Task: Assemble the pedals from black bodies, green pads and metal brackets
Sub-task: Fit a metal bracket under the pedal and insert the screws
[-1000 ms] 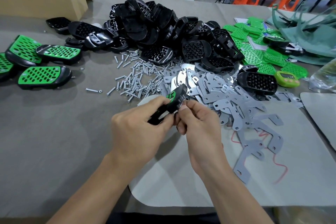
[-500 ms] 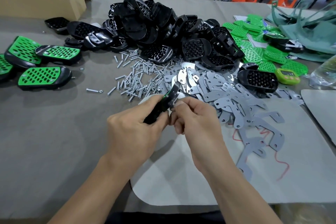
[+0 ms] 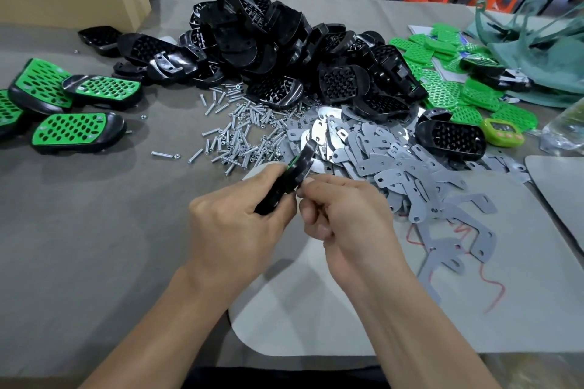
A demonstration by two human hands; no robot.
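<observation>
Pedal (image 3: 298,167): a black body with a sliver of green pad along its edge, held above the tabletop just in front of the bracket heap and seen edge-on.
Long axis: runs from low near the left palm up and away to the right, its far tip pointing at the brackets.
Left hand (image 3: 234,224): its grip is wrapped round the lower end of the pedal, thumb on top, and it carries the whole piece.
Right hand (image 3: 344,215): just right of the pedal, its grip drawn together with curled fingers and the thumb tip against the pedal's near edge. I cannot tell whether a small fastener sits between them.
Key relation: the pedal's free upper half lies up and left of the right grip, so the right hand is the nearer one for fitting work.
Step, as judged: fastening on a pedal that already has its pad.
Metal brackets (image 3: 388,164): a loose grey heap just beyond the hands.
Screws (image 3: 234,136): scattered left of the brackets.
Black bodies (image 3: 278,41): piled farther back.
Green pads (image 3: 442,85): far right.
Finished pedals (image 3: 76,133): far left.
Tabletop (image 3: 79,230): grey cover, with a white sheet (image 3: 316,309) under the wrists.
</observation>
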